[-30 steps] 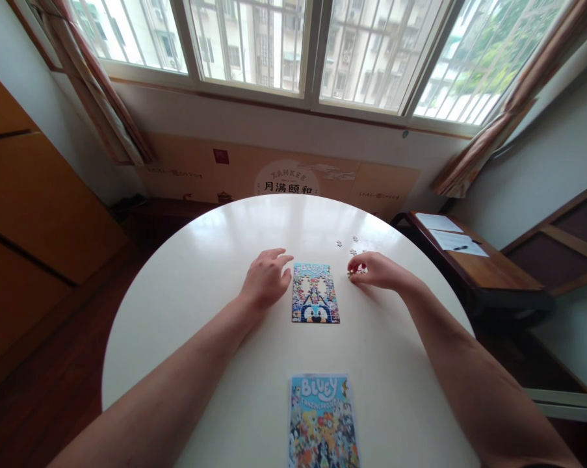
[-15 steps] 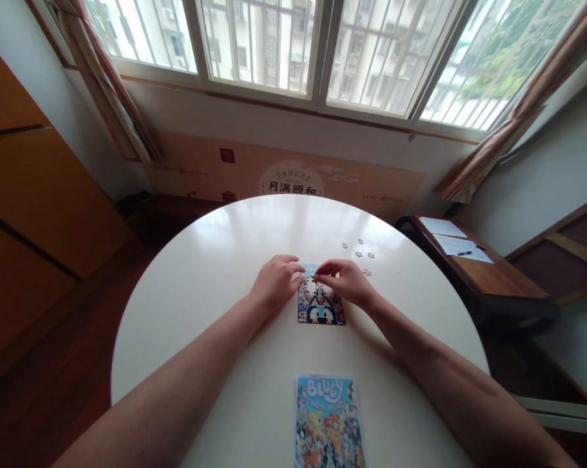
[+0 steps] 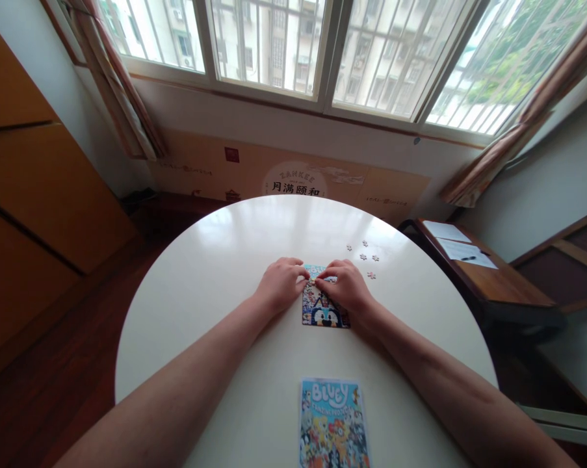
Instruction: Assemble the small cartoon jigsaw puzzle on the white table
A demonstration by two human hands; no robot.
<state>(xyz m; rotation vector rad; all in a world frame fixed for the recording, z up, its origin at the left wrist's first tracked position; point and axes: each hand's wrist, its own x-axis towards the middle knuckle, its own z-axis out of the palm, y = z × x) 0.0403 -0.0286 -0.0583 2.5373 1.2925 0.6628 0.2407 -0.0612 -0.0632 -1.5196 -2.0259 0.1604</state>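
A small jigsaw puzzle (image 3: 326,318), with a blue cartoon dog's face at its near end, lies on the white round table (image 3: 225,260). My left hand (image 3: 282,285) rests at the puzzle's left edge, its fingers curved and apart, thumb and fingertips touching the puzzle's upper left area. From the right, my right hand (image 3: 346,286) reaches over the puzzle, thumb and forefinger pinched on a small puzzle piece at its upper middle. The piece is mostly hidden by the fingertips. My right hand also covers part of the puzzle's right side.
Several loose puzzle pieces (image 3: 363,257) lie beyond my right hand. A Bluey picture card (image 3: 335,422) lies near me on the table. To the right stands a wooden side table (image 3: 508,283) with papers (image 3: 466,252) and a pen on it.
My left thumb and fingertips have moved right, further onto the puzzle. My right hand has lowered its fingertips at the gap with the piece. The view has shifted slightly.
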